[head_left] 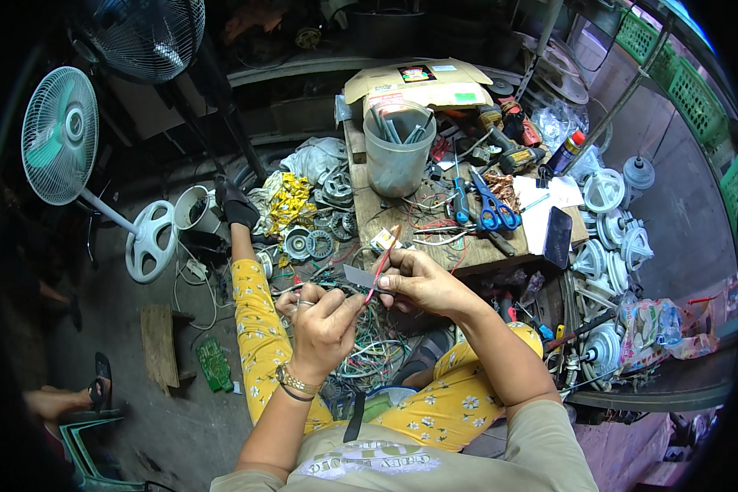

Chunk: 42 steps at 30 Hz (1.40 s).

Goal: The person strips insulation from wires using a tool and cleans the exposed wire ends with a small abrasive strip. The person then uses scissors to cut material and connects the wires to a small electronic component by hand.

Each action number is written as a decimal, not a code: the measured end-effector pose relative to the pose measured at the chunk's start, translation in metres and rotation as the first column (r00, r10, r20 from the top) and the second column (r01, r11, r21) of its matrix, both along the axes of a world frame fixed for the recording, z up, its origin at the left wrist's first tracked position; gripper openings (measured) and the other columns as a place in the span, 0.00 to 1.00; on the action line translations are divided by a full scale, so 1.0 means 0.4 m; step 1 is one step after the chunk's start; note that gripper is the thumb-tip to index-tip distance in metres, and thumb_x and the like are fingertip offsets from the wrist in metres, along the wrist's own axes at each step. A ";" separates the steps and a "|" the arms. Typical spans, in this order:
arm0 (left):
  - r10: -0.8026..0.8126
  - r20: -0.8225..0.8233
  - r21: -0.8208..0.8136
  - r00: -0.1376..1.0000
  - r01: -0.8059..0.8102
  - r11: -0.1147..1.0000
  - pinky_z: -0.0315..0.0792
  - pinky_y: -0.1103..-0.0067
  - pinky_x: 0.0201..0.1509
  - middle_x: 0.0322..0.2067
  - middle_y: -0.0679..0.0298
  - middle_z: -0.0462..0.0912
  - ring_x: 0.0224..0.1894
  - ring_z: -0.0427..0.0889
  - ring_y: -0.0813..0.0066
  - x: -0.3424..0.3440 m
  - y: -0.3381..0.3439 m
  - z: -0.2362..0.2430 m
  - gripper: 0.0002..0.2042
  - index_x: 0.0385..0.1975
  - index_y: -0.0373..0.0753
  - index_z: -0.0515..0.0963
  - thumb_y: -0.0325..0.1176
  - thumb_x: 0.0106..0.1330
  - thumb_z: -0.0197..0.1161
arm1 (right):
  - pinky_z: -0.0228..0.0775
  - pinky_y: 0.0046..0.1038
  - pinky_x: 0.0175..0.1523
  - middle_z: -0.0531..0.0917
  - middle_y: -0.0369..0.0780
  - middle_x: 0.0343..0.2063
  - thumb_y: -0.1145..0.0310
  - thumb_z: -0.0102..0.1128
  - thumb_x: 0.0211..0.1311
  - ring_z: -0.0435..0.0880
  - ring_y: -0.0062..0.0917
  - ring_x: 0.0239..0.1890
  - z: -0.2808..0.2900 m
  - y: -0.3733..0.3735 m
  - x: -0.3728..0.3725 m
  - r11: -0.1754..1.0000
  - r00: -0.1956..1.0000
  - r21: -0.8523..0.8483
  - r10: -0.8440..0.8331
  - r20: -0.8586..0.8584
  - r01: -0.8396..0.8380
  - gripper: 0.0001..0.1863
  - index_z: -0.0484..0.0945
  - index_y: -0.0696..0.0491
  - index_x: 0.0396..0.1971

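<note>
In front of my chest both hands are closed around a red wire (383,261). My left hand (324,322), with a gold watch on its wrist, pinches the wire's lower end. My right hand (416,281) grips a flat grey blade (359,276), which lies against the wire between the two hands. The wire's upper part rises past my right fingers, with a copper-coloured tip. The blade's other end is hidden in my right hand. Below, a heap of tangled wires (373,357) lies between my legs.
A wooden table (367,209) holds a bucket (399,152), blue scissors (495,203), a screwdriver (461,201), a drill (517,156) and a phone (558,236). White fan parts (607,246) pile up on the right. A standing fan (61,135) and a wooden stool (161,344) are at left.
</note>
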<state>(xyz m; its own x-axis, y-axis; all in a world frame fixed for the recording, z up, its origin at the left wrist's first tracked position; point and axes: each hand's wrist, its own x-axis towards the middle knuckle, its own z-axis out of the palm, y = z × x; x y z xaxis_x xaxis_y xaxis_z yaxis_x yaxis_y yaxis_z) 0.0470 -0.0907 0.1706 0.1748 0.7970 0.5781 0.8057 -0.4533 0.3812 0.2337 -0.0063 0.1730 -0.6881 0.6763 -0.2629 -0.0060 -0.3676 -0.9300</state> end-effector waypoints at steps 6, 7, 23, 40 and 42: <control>-0.021 -0.007 0.004 1.000 0.021 1.000 0.58 0.73 0.32 0.20 0.69 0.71 0.27 0.68 0.68 0.005 -0.002 0.010 0.09 0.31 0.42 0.81 0.25 0.49 0.65 | 0.63 0.14 0.23 0.79 0.33 0.22 0.66 0.57 0.63 0.74 0.12 0.22 0.003 0.008 0.009 1.000 0.999 -0.006 -0.023 0.023 0.024 0.11 0.72 0.57 0.40; -0.017 -0.017 0.005 1.000 0.017 1.000 0.58 0.73 0.32 0.19 0.69 0.71 0.27 0.68 0.68 0.008 -0.003 0.011 0.09 0.31 0.42 0.81 0.25 0.49 0.65 | 0.63 0.14 0.23 0.79 0.33 0.22 0.67 0.57 0.63 0.74 0.12 0.22 0.005 0.009 0.011 0.999 0.999 -0.020 -0.039 0.020 0.039 0.11 0.72 0.57 0.40; 0.050 0.078 -0.113 0.996 -0.041 0.993 0.49 0.69 0.41 0.19 0.72 0.72 0.28 0.67 0.71 0.028 -0.040 -0.008 0.04 0.28 0.45 0.81 0.29 0.53 0.64 | 0.62 0.15 0.22 0.79 0.33 0.20 0.67 0.57 0.63 0.73 0.12 0.19 -0.005 0.039 0.042 0.998 0.998 0.037 -0.056 0.037 0.054 0.08 0.74 0.56 0.36; 0.094 0.172 -0.297 0.981 -0.040 0.954 0.56 0.68 0.44 0.25 0.65 0.81 0.33 0.75 0.67 0.033 -0.013 -0.074 0.05 0.32 0.44 0.80 0.33 0.62 0.56 | 0.63 0.17 0.25 0.78 0.36 0.26 0.59 0.62 0.59 0.74 0.15 0.23 0.030 0.045 0.090 0.988 0.991 0.154 0.013 0.134 -0.034 0.30 0.63 0.56 0.57; 0.133 0.156 -0.324 0.979 -0.076 0.943 0.57 0.70 0.45 0.20 0.65 0.78 0.30 0.75 0.67 0.021 0.010 -0.104 0.07 0.32 0.42 0.80 0.34 0.63 0.55 | 0.66 0.19 0.30 0.79 0.39 0.31 0.55 0.66 0.55 0.76 0.18 0.28 0.037 0.050 0.107 0.979 0.970 0.187 0.033 0.239 -0.080 0.45 0.50 0.55 0.65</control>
<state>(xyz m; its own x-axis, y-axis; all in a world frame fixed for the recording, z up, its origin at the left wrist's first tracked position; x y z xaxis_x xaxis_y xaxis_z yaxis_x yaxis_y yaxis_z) 0.0552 -0.0867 0.1290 0.0007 0.9513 0.3082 0.7506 -0.2042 0.6284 0.2763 0.0139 0.1879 -0.6617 0.6921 -0.2883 0.2353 -0.1734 -0.9563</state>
